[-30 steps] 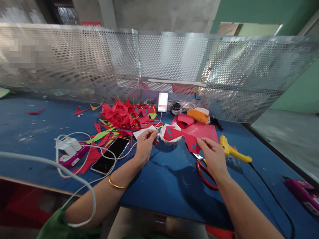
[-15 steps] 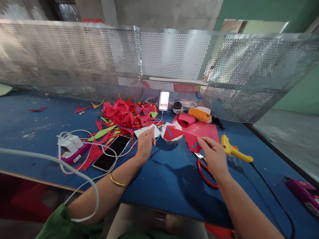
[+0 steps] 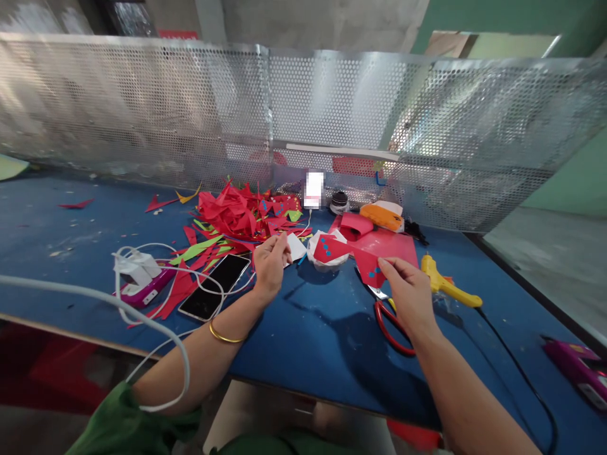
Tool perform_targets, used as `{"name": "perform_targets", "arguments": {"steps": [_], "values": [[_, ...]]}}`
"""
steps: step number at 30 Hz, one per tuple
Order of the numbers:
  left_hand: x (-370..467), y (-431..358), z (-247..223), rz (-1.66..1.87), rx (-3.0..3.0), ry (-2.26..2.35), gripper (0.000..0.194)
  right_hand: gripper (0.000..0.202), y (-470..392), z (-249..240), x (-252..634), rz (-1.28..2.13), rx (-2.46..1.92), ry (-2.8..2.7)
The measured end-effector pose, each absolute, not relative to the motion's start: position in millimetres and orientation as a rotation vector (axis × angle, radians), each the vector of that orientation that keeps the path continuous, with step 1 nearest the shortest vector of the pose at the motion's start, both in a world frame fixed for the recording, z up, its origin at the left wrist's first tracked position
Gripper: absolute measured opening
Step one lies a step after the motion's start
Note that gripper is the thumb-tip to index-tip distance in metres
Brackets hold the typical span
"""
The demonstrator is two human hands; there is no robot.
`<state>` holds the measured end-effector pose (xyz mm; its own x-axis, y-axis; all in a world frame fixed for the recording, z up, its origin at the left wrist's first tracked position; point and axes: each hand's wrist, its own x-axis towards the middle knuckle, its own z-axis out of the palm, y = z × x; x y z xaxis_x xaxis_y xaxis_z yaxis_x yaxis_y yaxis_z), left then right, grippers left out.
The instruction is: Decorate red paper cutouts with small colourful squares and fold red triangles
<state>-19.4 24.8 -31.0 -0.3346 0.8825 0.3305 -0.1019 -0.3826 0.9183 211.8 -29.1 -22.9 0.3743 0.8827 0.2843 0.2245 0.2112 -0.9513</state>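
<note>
My right hand point(image 3: 410, 287) pinches the right end of a red bow-shaped piece of felt or paper point(image 3: 367, 265) dotted with blue spots. Its left half overlaps a white bowl point(image 3: 317, 258) in my view. My left hand point(image 3: 272, 265) has its fingers pressed together, in front of a white sheet point(image 3: 296, 248); whatever the fingertips hold, if anything, is too small to make out. Red-handled scissors point(image 3: 393, 332) lie below the right hand, partly hidden by it. A yellow glue gun point(image 3: 448, 284) rests just to the right.
A heap of red scraps point(image 3: 232, 212) and green strips lies at the back left. A phone point(image 3: 215, 287) and white cables point(image 3: 177, 344) are beside my left arm. Farther back are an orange pouch point(image 3: 382, 217), a red sheet point(image 3: 393, 243) and a perforated metal screen point(image 3: 332, 114).
My left hand has drawn back a little to the left, farther from the red piece. My right hand keeps its pinch in nearly the same spot. The view has shifted slightly.
</note>
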Motion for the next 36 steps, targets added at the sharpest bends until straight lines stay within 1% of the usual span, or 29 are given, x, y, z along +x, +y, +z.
{"name": "perform_targets", "arguments": {"steps": [2, 4, 5, 6, 8, 11, 14, 17, 21, 23, 25, 29, 31, 36], "values": [[-23, 27, -30, 1.842, 1.207, 1.130, 0.055, 0.029, -29, -23, 212, 0.619, -1.307, -1.151], [-26, 28, -26, 1.888, 1.324, 1.197, 0.062, 0.030, -28, -24, 213, 0.635, -1.298, -1.173], [-27, 28, -23, 1.899, 1.437, 1.242, 0.059, 0.030, -28, -25, 213, 0.649, -1.293, -1.187], [-27, 27, -19, 1.891, 1.596, 1.282, 0.049, 0.031, -28, -25, 214, 0.662, -1.291, -1.206], [-25, 22, -8, 1.815, 2.012, 1.285, 0.018, 0.031, -28, -26, 215, 0.674, -1.302, -1.253], [-15, 14, 9, 1.482, 2.547, 1.165, 0.017, 0.032, -29, -24, 214, 0.677, -1.324, -1.314], [-3, 10, 19, 1.092, 2.721, 1.162, 0.019, 0.034, -32, -22, 213, 0.704, -1.307, -1.357], [5, 12, 21, 0.842, 2.671, 1.161, 0.014, 0.039, -32, -22, 212, 0.727, -1.288, -1.393], [4, 19, 22, 0.838, 2.391, 1.232, 0.018, 0.057, -28, -24, 213, 0.770, -1.239, -1.274], [0, 20, 24, 0.833, 2.260, 1.260, 0.019, 0.062, -26, -25, 215, 0.835, -1.219, -1.181], [-4, 20, 27, 0.808, 2.168, 1.268, 0.021, 0.058, -25, -25, 216, 0.893, -1.207, -1.156], [-9, 20, 30, 0.785, 2.060, 1.226, 0.023, 0.041, -26, -27, 211, 1.046, -1.136, -1.221], [-9, 20, 29, 0.768, 2.035, 1.211, 0.022, 0.038, -27, -29, 208, 1.119, -1.101, -1.223], [-8, 21, 23, 0.736, 2.014, 1.201, 0.024, 0.030, -27, -33, 204, 1.127, -1.092, -1.214]]}}
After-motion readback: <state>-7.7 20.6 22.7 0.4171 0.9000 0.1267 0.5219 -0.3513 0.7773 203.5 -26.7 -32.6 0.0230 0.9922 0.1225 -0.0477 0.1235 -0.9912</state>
